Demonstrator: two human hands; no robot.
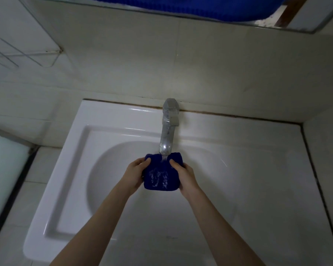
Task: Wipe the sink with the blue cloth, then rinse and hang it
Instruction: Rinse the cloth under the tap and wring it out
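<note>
The blue cloth (pixel 161 174) is bunched up over the bowl of the white sink (pixel 248 169), directly under the spout of the metal tap (pixel 168 127). Water runs from the spout onto the cloth and glistens on its surface. My left hand (pixel 136 174) grips the cloth's left side, thumb on top. My right hand (pixel 183 174) grips its right side the same way. Both forearms reach in from the bottom of the view.
A wire rack (pixel 25 56) is fixed to the tiled wall at upper left. A mirror (pixel 181 6) hangs above the sink and reflects something blue. A tiled wall (pixel 327 150) closes the right side. A ledge (pixel 6 160) lies to the left of the sink.
</note>
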